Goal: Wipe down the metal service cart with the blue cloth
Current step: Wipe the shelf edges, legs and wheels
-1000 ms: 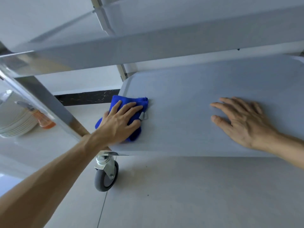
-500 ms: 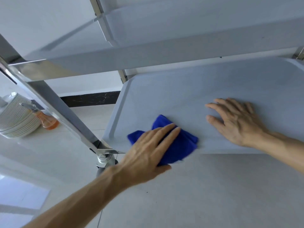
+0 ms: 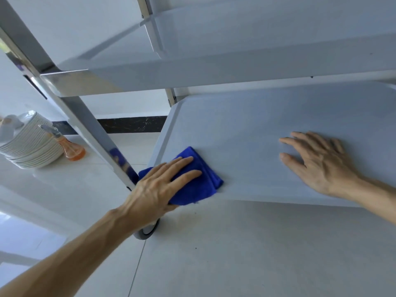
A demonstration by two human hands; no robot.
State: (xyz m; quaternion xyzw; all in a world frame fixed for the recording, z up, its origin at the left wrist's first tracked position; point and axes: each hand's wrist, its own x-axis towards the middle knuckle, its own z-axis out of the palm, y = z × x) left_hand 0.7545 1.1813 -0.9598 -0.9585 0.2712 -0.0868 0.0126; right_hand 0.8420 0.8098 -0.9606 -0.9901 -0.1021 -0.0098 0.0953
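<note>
The blue cloth [image 3: 199, 179] is a deep royal-blue, nubbly microfibre piece folded into a thick pad with layered edges showing along its right side. It lies flat at the front left corner of the lower shelf [image 3: 246, 133] of the metal service cart [image 3: 214, 67], just beside the slanting left post [image 3: 90, 123]. Its long axis runs diagonally, from the near shelf edge up and left to a corner that points toward the shelf's raised left rim.

The left hand [image 3: 158, 187] presses flat on the cloth, fingers straight and slightly spread, covering its near-left part. The right hand [image 3: 319, 161] rests palm-down on the bare shelf well to the right of the cloth, fingers spread.

A caster wheel [image 3: 147, 231] shows below the left wrist. On the pale floor to the left stand stacked white plates [image 3: 32, 146] and an orange bottle [image 3: 71, 150].
</note>
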